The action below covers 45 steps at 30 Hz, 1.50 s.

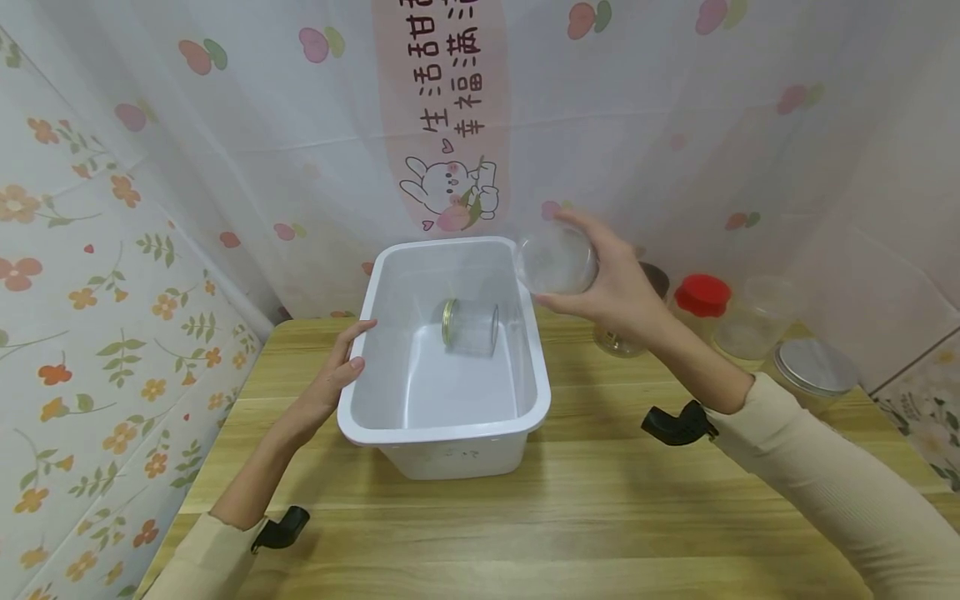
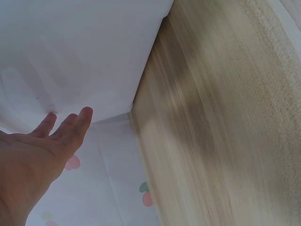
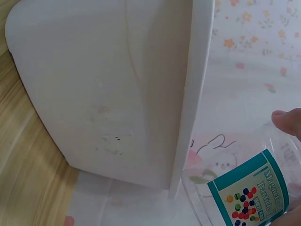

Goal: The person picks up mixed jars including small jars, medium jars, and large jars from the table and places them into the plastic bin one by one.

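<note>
My right hand (image 1: 611,279) grips a clear jar (image 1: 553,260), tilted above the right rim of a white plastic tub (image 1: 442,435). In the right wrist view the jar shows a teal-edged label (image 3: 251,195) with printed coloured balls, and a thumb (image 3: 289,121) lies against its side. Inside the tub another clear jar with a gold lid (image 1: 471,327) lies on its side. The left hand (image 1: 333,379) touches the tub's left rim. Its relaxed, nearly straight fingers (image 2: 70,129) lie by the tub's outer wall in the left wrist view.
At the right of the wooden table (image 1: 600,508) stand a dark-lidded jar (image 1: 618,342), a red-lidded jar (image 1: 702,296), a clear container (image 1: 750,325) and a silver-lidded jar (image 1: 813,371). A printed curtain (image 1: 637,125) hangs close behind the tub, with a flowered one (image 1: 112,333) to the left.
</note>
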Available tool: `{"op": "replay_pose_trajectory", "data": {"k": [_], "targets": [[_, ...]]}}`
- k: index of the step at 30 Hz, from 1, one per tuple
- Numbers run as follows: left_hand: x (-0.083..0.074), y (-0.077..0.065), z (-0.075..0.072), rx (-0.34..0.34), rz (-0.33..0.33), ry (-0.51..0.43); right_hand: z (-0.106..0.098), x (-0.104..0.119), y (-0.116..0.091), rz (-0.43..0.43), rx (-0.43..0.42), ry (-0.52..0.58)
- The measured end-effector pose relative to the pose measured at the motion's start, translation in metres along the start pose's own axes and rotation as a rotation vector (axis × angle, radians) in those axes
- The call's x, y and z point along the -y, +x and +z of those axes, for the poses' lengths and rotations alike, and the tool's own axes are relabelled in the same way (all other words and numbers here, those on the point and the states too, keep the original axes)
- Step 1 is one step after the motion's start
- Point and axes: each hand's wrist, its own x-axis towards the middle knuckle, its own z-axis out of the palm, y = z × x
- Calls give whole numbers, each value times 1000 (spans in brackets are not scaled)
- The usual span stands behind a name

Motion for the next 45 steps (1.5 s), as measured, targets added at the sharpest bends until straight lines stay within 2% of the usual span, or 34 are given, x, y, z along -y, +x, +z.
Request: {"op": "replay_pose_trajectory", "data": {"k": [15,33,45], "targets": [[1,0,-1,-7,-6,9,8,14,10,34,33,0],[1,-1,-1,-9,0,21,21,23,16,-18,58,42],[2,-1,-1,-12,3,22,31,34,17,63,113,105]]}}
